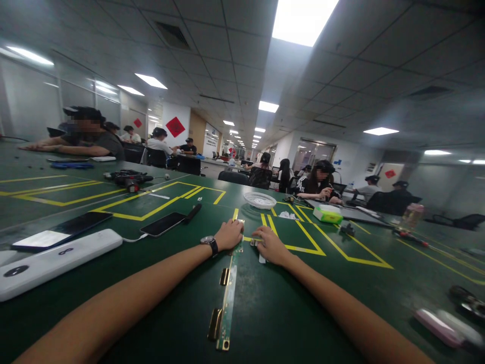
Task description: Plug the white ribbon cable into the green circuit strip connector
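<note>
A long, narrow green circuit board (227, 316) with gold-coloured flaps on its left edge lies lengthwise on the table before me. My left hand (230, 234), with a watch at the wrist, is closed over the far end of this board, and its fingertips hide part of it. Just to the right, my right hand (271, 246) rests low over the table, with its fingers bent around a small pale metallic piece (253, 242). A white strip (262, 259) lies partly beneath that hand.
Beyond my hands stands a white basket (260, 200). A power bank (64, 260) and cabled phone (164, 224) lie left, near a power tool (131, 180). On the right are a green-and-white tissue pack (328, 214) and a pink object (438, 327). Several people sit farther off.
</note>
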The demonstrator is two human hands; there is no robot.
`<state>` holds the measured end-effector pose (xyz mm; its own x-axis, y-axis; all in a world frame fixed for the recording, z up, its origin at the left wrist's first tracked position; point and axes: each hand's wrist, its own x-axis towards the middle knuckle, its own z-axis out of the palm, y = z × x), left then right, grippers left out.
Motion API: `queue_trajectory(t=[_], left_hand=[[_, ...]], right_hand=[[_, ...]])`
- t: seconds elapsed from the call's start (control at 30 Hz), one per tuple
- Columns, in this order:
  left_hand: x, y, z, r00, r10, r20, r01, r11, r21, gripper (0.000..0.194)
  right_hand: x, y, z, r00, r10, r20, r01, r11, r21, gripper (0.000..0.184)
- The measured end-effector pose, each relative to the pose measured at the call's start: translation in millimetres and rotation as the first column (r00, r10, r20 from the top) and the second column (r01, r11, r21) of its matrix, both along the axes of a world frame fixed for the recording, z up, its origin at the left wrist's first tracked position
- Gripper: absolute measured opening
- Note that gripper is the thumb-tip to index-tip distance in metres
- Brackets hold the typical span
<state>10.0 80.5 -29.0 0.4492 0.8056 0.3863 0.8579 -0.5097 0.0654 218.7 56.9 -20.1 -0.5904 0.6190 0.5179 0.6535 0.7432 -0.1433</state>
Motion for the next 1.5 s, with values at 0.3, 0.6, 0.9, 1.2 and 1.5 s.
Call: queue_trajectory(t=[0.3, 0.6, 0.9, 1.2, 1.5], left_hand=[[3, -7, 2.4, 1.0, -0.019, -0.017, 0.019, 1.0, -0.013, 0.017], [6, -11, 2.4, 0.999, -0.042, -0.026, 0.04, 0.998, -0.04, 0.019], [7, -8, 0.0, 0.998, -0.058, -0.027, 0.057, 0.998, -0.039, 0.018], [6, -6, -0.7, 0.997, -0.072, -0.03, 0.07, 0.996, -0.057, 0.017], [5, -3, -4.0, 0.995, -0.093, -0.028, 0.092, 0.995, -0.03, 0.022]], right_hand=[[-2, -1, -3.5, 0.998, -0.041, -0.054, 0.035, 0.994, -0.106, 0.018], [-17, 1, -2.5, 0.996, -0.053, -0.068, 0.045, 0.992, -0.114, 0.014], [-17, 2, -1.6, 0.997, -0.003, -0.081, -0.006, 0.993, -0.114, 0.014], [-15, 3, 3.1, 0.991, 0.109, -0.074, -0.118, 0.985, -0.129, 0.016], [-16, 1, -0.2, 0.997, -0.069, 0.018, 0.067, 0.994, 0.081, 0.015]])
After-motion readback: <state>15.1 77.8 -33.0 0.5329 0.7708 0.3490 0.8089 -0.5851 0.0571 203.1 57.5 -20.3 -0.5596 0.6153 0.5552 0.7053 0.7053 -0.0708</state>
